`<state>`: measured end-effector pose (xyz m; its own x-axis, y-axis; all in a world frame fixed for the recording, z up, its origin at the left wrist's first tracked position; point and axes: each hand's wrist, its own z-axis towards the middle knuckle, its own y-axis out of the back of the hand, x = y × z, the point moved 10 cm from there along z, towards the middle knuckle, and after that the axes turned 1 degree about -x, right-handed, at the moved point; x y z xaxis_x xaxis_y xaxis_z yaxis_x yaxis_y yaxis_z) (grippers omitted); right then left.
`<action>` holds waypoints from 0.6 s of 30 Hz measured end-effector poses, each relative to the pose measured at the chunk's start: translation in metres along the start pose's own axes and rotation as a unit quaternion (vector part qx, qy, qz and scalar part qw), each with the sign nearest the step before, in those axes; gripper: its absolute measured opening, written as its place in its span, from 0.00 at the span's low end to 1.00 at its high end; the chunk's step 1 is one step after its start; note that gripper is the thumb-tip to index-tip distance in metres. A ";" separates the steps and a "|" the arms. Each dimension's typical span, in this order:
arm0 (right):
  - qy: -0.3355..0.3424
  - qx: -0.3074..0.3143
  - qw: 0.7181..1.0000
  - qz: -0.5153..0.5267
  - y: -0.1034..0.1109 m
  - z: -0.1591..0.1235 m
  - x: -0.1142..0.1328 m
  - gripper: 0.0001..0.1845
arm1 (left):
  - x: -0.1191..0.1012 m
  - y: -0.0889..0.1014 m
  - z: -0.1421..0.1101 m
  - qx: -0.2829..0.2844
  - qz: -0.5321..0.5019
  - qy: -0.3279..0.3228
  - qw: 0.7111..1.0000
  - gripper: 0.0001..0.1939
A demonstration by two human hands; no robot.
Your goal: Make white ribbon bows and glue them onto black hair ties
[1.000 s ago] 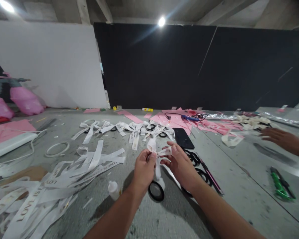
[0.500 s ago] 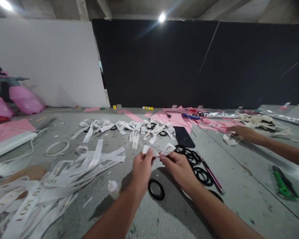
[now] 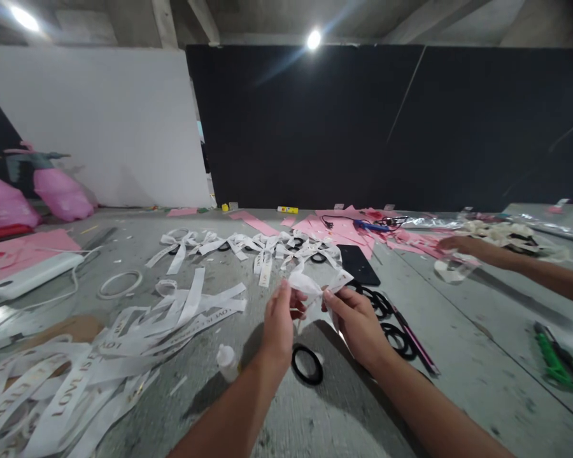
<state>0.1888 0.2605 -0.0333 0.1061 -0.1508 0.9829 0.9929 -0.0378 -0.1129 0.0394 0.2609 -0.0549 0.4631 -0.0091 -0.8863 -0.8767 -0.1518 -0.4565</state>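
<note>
A white ribbon bow (image 3: 310, 283) is held up over the table between my two hands. My left hand (image 3: 279, 321) has its thumb and fingers closed at the bow's left side. With thumb and forefinger, my right hand (image 3: 356, 323) pinches the ribbon just right of the middle knot. Ribbon ends hang below the bow, partly hidden by my fingers. Below my hands a black ring (image 3: 307, 380) lies flat on the grey table. Beside my left forearm stands a small white squeeze bottle (image 3: 226, 362).
Loose printed ribbons (image 3: 76, 375) heap at left. Finished bows (image 3: 262, 245) line the back, near a black phone-like slab (image 3: 358, 264). Black rings (image 3: 398, 340) and a pink-black pen (image 3: 423, 353) lie right, with a green cutter (image 3: 556, 359). Another person's hand (image 3: 463, 245) reaches in, near clear tape (image 3: 453, 268).
The bow has turned and spread out, with its ribbon ends now showing below. My left fingers have loosened and shifted slightly. The whole view has moved a little to the left.
</note>
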 end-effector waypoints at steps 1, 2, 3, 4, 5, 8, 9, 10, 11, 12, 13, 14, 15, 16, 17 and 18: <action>0.005 -0.010 1.000 0.011 0.002 0.000 0.002 0.16 | 0.001 -0.006 -0.002 0.026 0.029 0.003 0.999 0.24; 0.005 -0.019 1.000 0.021 0.003 0.001 0.003 0.17 | 0.002 -0.011 -0.004 0.049 0.059 0.003 0.997 0.21; 0.001 -0.029 0.999 0.030 0.005 0.001 0.004 0.18 | 0.002 -0.015 -0.006 0.067 0.086 0.002 0.994 0.19; -0.006 -0.040 0.998 0.038 0.006 0.001 0.005 0.18 | 0.002 -0.018 -0.007 0.078 0.105 0.000 0.991 0.17; -0.012 -0.051 0.998 0.046 0.007 0.002 0.006 0.18 | 0.001 -0.019 -0.008 0.085 0.116 0.000 0.990 0.16; -0.015 -0.077 0.994 0.072 0.010 0.002 0.009 0.16 | 0.000 -0.019 -0.007 0.092 0.134 -0.008 0.987 0.14; -0.018 -0.080 0.993 0.080 0.011 0.003 0.008 0.16 | 0.000 -0.019 -0.007 0.095 0.139 -0.016 0.986 0.14; -0.020 -0.082 0.993 0.086 0.011 0.003 0.006 0.17 | -0.001 -0.020 -0.007 0.098 0.149 -0.026 0.984 0.14; -0.021 -0.082 0.992 0.091 0.011 0.003 0.004 0.17 | -0.002 -0.021 -0.008 0.103 0.165 -0.037 0.980 0.14; -0.020 -0.081 0.992 0.092 0.011 0.002 0.002 0.17 | -0.003 -0.022 -0.010 0.110 0.190 -0.048 0.974 0.14; -0.017 -0.080 0.992 0.091 0.011 0.002 0.000 0.18 | -0.003 -0.025 -0.012 0.120 0.219 -0.058 0.966 0.14; -0.012 -0.079 0.993 0.085 0.011 0.002 -0.001 0.18 | -0.003 -0.028 -0.014 0.133 0.249 -0.068 0.957 0.13; -0.006 -0.076 0.994 0.074 0.012 0.001 -0.001 0.19 | -0.003 -0.031 -0.017 0.147 0.276 -0.077 0.947 0.11; 0.001 -0.074 0.996 0.059 0.012 0.001 -0.001 0.19 | -0.003 -0.034 -0.020 0.159 0.299 -0.085 0.937 0.09; 0.008 -0.073 0.996 0.041 0.012 0.001 0.001 0.19 | -0.003 -0.036 -0.021 0.164 0.322 -0.093 0.928 0.08; 0.017 -0.073 0.997 0.021 0.013 0.001 0.003 0.19 | -0.004 -0.035 -0.022 0.159 0.347 -0.101 0.919 0.08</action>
<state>0.2018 0.2610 -0.0319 0.1433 -0.1891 0.9714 0.9687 -0.1742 -0.1768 0.0713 0.2445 -0.0333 -0.2278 0.1949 -0.9540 -0.9601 0.1179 0.2534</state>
